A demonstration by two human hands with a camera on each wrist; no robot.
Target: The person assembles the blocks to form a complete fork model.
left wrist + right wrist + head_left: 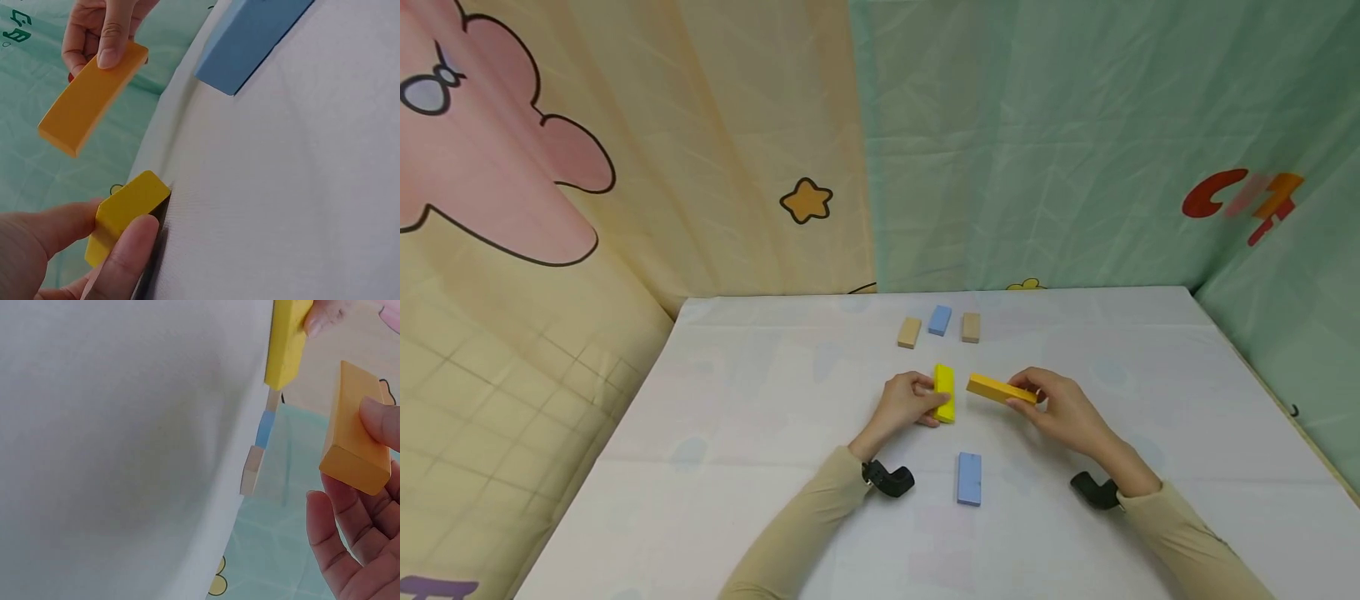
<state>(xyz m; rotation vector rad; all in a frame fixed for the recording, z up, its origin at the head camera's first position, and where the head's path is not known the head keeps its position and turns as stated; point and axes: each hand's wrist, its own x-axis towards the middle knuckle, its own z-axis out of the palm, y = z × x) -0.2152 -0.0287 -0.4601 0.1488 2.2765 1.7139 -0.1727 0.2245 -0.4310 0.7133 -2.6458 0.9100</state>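
My left hand (904, 402) pinches a bright yellow block (945, 390) between thumb and fingers, low over the white table. To its right, my right hand (1063, 410) grips one end of an orange block (995, 388), its free end pointing toward the yellow one with a small gap between them. In the left wrist view the orange block (94, 100) is raised off the cloth, the thumb pressed on its broad face. The right wrist view shows the yellow block (287, 347) beyond the orange one. Nearer the body, a blue block (969, 479) lies flat between the forearms.
Toward the table's back edge lie a tan block (909, 332), a smaller-looking blue block (940, 320) and another tan block (971, 327), spaced in a row. Printed curtains rise behind and beside the white table (760, 392). Each wrist wears a black camera mount.
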